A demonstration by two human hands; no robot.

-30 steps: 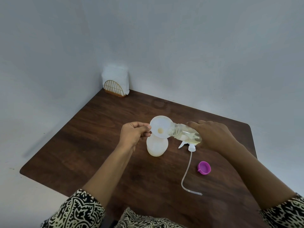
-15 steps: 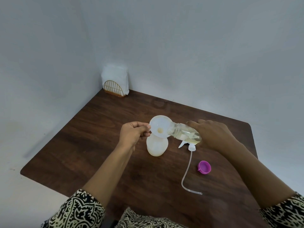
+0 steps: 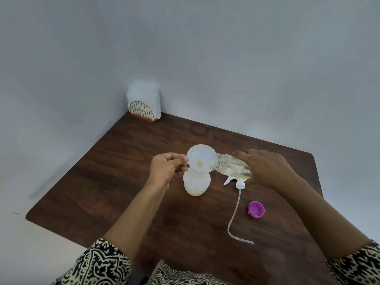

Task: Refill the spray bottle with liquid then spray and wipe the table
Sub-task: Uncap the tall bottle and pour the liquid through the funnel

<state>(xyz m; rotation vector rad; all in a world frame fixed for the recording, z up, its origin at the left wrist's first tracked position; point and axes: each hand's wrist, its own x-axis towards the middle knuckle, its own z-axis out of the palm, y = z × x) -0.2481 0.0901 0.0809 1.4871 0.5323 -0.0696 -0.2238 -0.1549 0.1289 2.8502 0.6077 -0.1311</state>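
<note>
Head view: L hand pinches the funnel rim at 9 o'clock, over the spray bottle at table centre. R hand is wrapped round the tilted refill bottle, pouring. Likely light, thin plastic, slippery if wet; grip mid-body. Trigger head w/ tube at 3, purple cap at 4. Open room at 6–8; table edge near at 3.

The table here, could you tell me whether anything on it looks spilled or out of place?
No spill shows. The spray head with its tube lies loose on the table, and the purple cap lies open side up nearby, which fits refilling. The left hand steadies the funnel on the spray bottle while the right hand pours from the clear bottle.
</note>
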